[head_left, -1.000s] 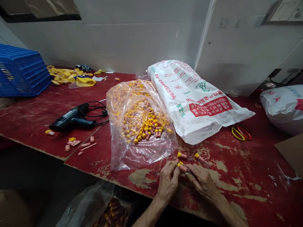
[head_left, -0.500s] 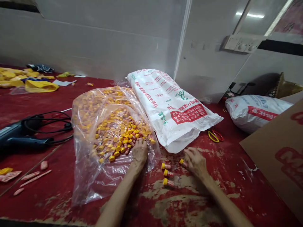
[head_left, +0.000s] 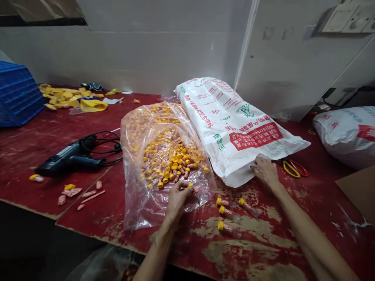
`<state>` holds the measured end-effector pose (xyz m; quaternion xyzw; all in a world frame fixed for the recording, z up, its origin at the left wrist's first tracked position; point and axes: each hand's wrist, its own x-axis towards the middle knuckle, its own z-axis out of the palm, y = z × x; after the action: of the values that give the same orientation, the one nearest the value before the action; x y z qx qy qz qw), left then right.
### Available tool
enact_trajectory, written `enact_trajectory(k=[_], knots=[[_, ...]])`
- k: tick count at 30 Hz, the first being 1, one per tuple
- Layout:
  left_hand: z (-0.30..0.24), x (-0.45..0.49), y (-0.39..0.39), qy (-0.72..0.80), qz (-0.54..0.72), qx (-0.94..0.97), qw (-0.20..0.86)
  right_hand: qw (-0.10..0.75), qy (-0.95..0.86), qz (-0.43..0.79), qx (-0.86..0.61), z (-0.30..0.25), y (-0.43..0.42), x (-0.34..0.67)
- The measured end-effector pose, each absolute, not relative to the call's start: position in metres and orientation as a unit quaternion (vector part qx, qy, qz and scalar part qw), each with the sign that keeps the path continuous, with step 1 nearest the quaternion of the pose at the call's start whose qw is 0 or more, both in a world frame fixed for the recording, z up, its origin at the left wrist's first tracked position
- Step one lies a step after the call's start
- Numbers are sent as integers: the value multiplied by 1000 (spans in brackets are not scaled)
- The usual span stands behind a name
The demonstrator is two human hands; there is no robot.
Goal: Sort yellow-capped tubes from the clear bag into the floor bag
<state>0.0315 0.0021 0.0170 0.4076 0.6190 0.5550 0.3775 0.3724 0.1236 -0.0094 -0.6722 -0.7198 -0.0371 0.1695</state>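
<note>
My left hand [head_left: 177, 198] is at the mouth of a clear plastic bag [head_left: 152, 195] full of small yellow-capped tubes [head_left: 172, 156]; its fingers are pinched on one such tube. My right hand [head_left: 265, 170] rests on the near edge of a white printed sack [head_left: 231, 125], fingers bent against its open end; whether it grips the sack is unclear. Several yellow-capped tubes [head_left: 230, 212] lie loose on the worn red table [head_left: 263, 242] between my hands.
A black heat gun [head_left: 70, 158] with coiled cord lies to the left, with pink scraps [head_left: 79, 193] near the table edge. A blue crate [head_left: 16, 93] and yellow pieces [head_left: 70, 97] sit at far left. Yellow and red loops [head_left: 294, 168] and another sack [head_left: 348, 132] lie at right.
My left hand has drawn back from the pile to the bag's mouth holding a tube. My right hand has moved from the loose tubes up to the white sack's edge. The view swung left.
</note>
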Motion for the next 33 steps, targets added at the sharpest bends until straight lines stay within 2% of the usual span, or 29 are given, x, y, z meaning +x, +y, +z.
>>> enact_trajectory(k=[2, 4, 7, 10, 16, 21, 25, 33], knots=[[16, 41, -11, 584, 573, 366, 443, 317, -692, 78, -644, -10, 89, 365], [15, 56, -23, 549, 591, 314, 500, 451, -638, 260, -567, -11, 46, 348], [16, 82, -41, 472, 627, 178, 594, 518, -540, 449, -488, -10, -13, 311], [19, 104, -58, 417, 638, 89, 641, 526, -472, 538, -459, -2, -49, 278], [15, 117, -76, 409, 669, 59, 618, 487, -517, 557, -430, 7, -65, 257], [7, 125, -82, 401, 692, 62, 597, 492, -564, 500, -435, 0, -77, 247], [2, 131, -91, 442, 660, 185, 579, 508, -571, 469, -443, -5, -78, 242], [16, 129, -104, 524, 564, 445, 458, 521, -609, 417, -429, -10, -78, 245]])
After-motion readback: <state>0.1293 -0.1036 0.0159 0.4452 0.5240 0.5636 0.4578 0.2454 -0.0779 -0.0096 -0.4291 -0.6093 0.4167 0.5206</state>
